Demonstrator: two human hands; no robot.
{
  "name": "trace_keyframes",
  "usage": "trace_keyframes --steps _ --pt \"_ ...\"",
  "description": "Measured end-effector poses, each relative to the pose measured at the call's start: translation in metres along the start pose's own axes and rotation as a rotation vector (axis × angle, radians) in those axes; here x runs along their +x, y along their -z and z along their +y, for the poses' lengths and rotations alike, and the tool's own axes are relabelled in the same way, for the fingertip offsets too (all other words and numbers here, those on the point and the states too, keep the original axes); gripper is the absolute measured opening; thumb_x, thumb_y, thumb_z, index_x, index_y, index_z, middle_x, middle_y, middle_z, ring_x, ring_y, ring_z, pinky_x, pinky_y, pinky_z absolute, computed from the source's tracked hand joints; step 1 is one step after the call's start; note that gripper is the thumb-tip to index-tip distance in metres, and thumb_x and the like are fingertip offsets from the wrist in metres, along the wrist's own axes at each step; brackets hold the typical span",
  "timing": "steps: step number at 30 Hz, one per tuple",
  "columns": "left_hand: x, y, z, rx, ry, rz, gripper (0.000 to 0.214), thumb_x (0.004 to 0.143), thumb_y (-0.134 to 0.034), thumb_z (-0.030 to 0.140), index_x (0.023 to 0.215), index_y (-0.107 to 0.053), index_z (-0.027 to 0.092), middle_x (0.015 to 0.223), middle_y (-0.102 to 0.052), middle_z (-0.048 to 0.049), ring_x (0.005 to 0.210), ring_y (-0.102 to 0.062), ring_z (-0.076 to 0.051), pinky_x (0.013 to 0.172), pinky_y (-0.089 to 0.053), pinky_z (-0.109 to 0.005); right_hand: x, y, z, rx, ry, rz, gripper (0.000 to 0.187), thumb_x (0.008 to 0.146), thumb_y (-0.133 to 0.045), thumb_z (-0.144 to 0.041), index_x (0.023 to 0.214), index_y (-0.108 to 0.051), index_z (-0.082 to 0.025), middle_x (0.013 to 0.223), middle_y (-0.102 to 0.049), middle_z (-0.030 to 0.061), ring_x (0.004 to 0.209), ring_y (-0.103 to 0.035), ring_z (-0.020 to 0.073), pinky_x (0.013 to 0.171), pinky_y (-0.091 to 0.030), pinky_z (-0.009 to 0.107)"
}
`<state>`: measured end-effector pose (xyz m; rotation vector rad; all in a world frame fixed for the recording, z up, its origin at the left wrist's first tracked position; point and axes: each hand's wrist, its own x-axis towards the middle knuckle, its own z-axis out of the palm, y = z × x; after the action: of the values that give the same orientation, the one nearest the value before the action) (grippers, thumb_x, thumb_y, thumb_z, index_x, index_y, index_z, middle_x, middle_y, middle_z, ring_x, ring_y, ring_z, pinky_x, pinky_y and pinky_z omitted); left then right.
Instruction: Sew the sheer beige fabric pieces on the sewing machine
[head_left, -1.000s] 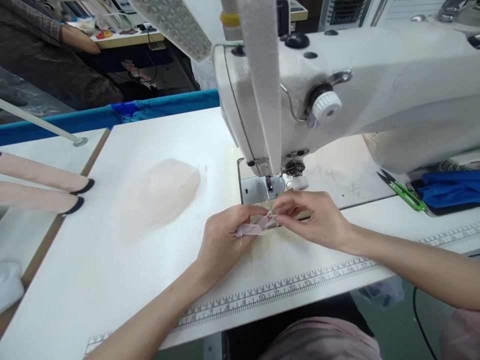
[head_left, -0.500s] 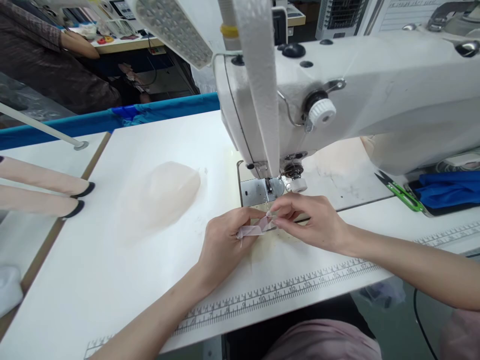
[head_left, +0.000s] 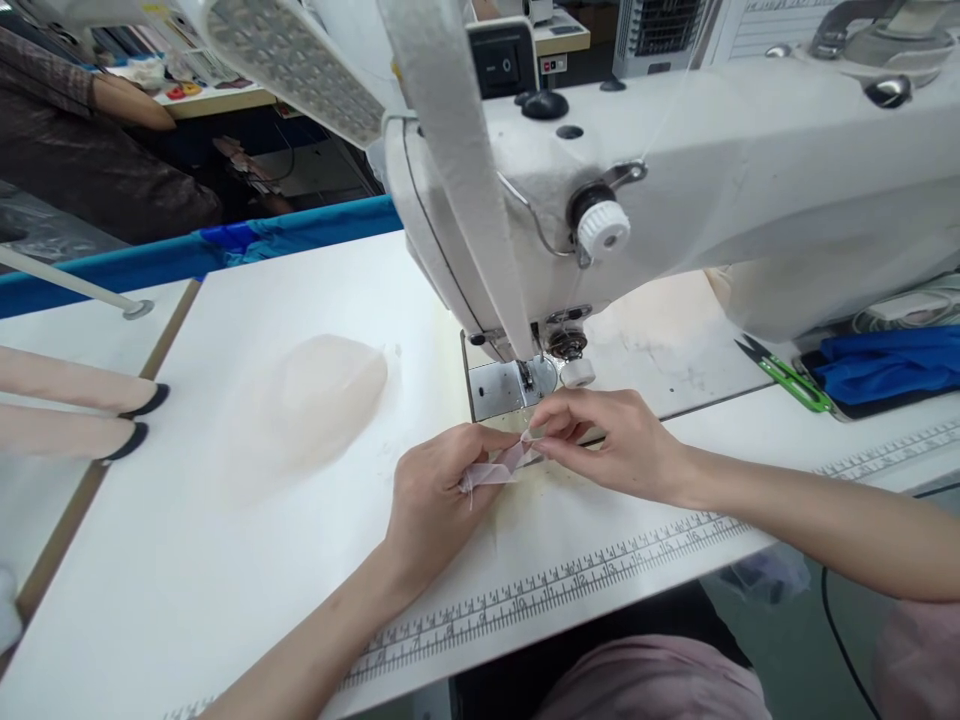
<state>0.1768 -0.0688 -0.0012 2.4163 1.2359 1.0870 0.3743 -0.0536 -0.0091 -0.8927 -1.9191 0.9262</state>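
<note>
Between my two hands is a small strip of sheer white fabric (head_left: pixel 491 472), with loose thread ends at its left side. My left hand (head_left: pixel 441 490) is closed on the strip, thumb on top. The fingertips of my right hand (head_left: pixel 600 440) pinch the strip's other end. Both hands are just in front of the sewing machine's metal needle plate (head_left: pixel 495 390) and presser foot (head_left: pixel 527 376). Above them is the white sewing machine head (head_left: pixel 465 220).
Green thread snips (head_left: pixel 791 378) lie at the right beside a dark tray holding blue cloth (head_left: pixel 892 360). A printed ruler (head_left: pixel 525 605) runs along the table's front edge. Two padded rods (head_left: pixel 67 430) stick in from the left. A person (head_left: pixel 75 150) sits beyond the blue-covered edge (head_left: pixel 322 225).
The whole view has shifted a little, so the machine appears further left. My right fingers have drawn slightly closer round the strip's end; both hands keep hold of it.
</note>
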Motion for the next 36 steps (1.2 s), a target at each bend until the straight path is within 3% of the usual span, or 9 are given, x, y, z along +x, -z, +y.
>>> trace_keyframes --steps 36 --pt "-0.0022 -0.0013 -0.0021 0.108 -0.087 0.048 0.009 0.086 -0.062 0.023 0.078 -0.059 0.022 0.053 -0.054 0.0062 0.045 -0.049 -0.007 0.041 -0.031 -0.020 0.0010 0.0024 0.0001 0.015 0.050 -0.044 0.006 0.087 -0.058 -0.019 0.091 -0.063 -0.020 0.083 -0.070 -0.0008 0.073 -0.068 0.0102 0.069 -0.059 0.023"
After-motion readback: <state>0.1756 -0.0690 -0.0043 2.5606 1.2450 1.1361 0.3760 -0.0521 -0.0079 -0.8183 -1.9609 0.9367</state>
